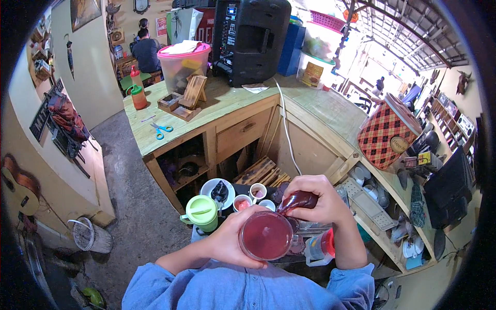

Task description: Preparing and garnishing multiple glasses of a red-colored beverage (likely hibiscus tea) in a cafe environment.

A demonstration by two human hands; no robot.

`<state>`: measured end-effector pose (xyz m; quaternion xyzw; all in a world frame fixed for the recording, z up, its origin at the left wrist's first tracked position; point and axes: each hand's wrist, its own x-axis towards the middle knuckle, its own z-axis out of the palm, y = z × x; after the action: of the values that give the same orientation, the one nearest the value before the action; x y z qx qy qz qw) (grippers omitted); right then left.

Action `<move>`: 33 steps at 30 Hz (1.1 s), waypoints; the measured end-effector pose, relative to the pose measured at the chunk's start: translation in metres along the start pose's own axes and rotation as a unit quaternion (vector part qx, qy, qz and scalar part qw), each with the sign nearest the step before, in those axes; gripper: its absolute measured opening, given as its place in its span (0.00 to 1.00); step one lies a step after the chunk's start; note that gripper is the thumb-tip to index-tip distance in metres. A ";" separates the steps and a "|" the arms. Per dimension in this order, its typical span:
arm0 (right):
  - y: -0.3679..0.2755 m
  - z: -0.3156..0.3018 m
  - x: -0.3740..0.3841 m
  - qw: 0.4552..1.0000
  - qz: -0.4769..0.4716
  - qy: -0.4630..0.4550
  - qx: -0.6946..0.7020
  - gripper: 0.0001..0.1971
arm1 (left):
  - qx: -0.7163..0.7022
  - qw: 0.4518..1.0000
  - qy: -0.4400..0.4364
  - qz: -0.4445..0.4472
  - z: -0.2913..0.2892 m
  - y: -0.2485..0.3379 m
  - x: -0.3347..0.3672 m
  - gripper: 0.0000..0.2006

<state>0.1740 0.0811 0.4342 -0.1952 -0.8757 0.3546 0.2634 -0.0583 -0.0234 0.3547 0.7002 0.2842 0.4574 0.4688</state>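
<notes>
My left hand (227,235) is wrapped round a clear round glass (266,236) of dark red liquid, held close to my shirt. Above the glass's right side, my right hand (324,199) grips a shiny dark red pouch (299,200), its narrow end pointing toward the rim; whether anything flows from it I cannot tell. Just beyond stand a small cup with pink-red contents (242,203), another small cup (258,192) and a white cup (267,205), partly hidden. Beside them are a lidded light-green pitcher (202,213) and a white bowl (211,186) holding black plastic.
A clear container with a red lid (320,247) stands by my right forearm. The wooden counter (206,121) wraps around ahead, bearing blue scissors (161,130), squeeze bottles (138,97), a pink-lidded tub (175,64) and a black speaker (253,41). A white cord (289,132) hangs down its front.
</notes>
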 end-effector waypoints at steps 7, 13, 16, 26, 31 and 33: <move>0.007 0.001 0.014 0.999 -0.043 -0.017 0.018 0.13 | -0.008 1.000 -0.012 0.004 0.001 0.002 0.002 0.51; 0.006 -0.006 0.028 0.995 -0.038 -0.082 0.044 0.15 | 0.005 1.000 -0.018 0.009 0.001 0.003 0.002 0.49; 0.005 -0.008 0.035 0.993 -0.058 -0.101 0.032 0.14 | -0.003 1.000 -0.018 -0.006 0.002 0.002 0.001 0.47; -0.018 -0.014 0.064 0.971 -0.084 -0.215 -0.060 0.15 | -0.002 0.998 -0.037 -0.045 0.003 0.001 0.000 0.51; -0.040 -0.013 0.077 0.957 -0.086 -0.243 -0.130 0.13 | 0.010 0.999 -0.026 -0.038 0.006 -0.001 0.001 0.51; -0.046 -0.014 0.081 0.944 -0.077 -0.266 -0.179 0.12 | 0.008 1.000 0.005 -0.006 0.008 0.002 0.004 0.46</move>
<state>0.1117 0.0998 0.5019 -0.0697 -0.9752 0.2100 0.0084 -0.0495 -0.0239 0.3568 0.7001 0.2944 0.4557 0.4641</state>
